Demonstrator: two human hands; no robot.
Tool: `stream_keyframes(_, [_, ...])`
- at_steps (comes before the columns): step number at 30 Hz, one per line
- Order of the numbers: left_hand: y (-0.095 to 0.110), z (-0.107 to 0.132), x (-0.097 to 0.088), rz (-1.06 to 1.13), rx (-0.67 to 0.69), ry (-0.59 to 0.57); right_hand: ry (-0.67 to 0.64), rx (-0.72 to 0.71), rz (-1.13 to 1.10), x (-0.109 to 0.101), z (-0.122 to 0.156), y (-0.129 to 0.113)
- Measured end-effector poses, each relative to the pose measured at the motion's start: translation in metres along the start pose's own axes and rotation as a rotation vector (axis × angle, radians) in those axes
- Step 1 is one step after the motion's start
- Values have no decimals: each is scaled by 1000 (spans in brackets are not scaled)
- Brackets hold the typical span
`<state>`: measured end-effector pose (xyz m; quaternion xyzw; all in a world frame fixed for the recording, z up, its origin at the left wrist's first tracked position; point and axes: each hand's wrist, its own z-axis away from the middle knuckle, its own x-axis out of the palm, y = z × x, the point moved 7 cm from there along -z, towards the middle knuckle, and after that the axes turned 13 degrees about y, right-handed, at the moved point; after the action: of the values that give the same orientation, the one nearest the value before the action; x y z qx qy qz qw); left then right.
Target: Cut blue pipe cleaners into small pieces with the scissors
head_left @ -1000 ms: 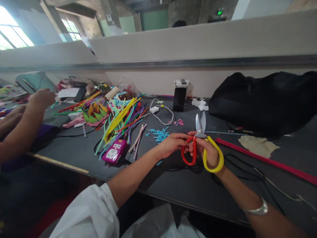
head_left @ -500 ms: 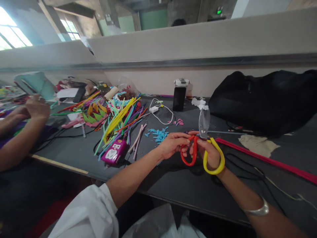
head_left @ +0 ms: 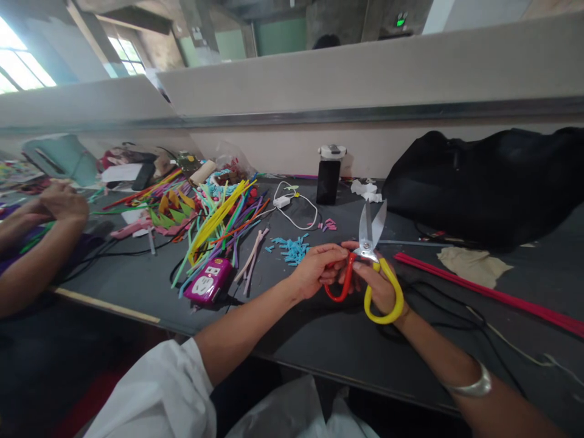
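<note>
My right hand is closed round a pair of scissors with one red and one yellow handle loop, their steel blades parted and pointing up and away from me. My left hand is pinched against the red loop, fingertips together right by the pivot; whether it holds anything small there is hidden. Just beyond the hands lies a scatter of short blue cut pieces and a few pink bits on the dark table.
A heap of coloured pipe cleaners, a magenta power strip, a white charger cable, a black bottle, a black bag, a long red stick and a beige scrap lie about. Another person's hands work at the left.
The scissor blades were parted, went closed and blurred half a second ago, and stand parted again now. Both my hands drifted slightly left. The other person's hands drew back toward the left edge.
</note>
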<state>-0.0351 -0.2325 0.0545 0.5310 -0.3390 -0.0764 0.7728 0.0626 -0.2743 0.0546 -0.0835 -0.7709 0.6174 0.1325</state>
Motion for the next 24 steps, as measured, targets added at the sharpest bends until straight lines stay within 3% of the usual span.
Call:
stream_keyframes(17, [4, 1, -4, -130, 111, 143, -27, 8, 85, 8, 4, -1])
stream_keyframes(24, [0, -9, -8, -168, 191, 133, 117, -55, 240, -5, -1, -7])
